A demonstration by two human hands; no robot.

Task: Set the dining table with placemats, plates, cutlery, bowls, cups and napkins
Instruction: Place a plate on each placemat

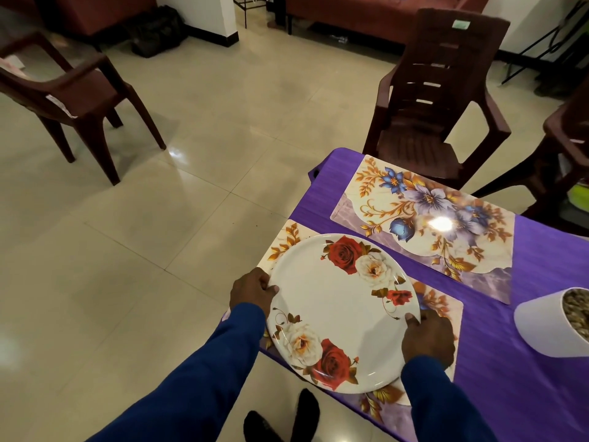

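A white plate with red and cream roses is over the near floral placemat at the table's corner. My left hand grips the plate's left rim. On the right rim my right hand holds it with the thumb on top. I cannot tell whether the plate rests on the mat or hovers just above it. A second floral placemat with blue and purple flowers lies bare farther along the purple tablecloth.
A white vase with pale pebbles in it lies tilted at the right edge. A dark brown plastic chair stands at the table's far end, another chair on the tiled floor at left. My feet are beside the table corner.
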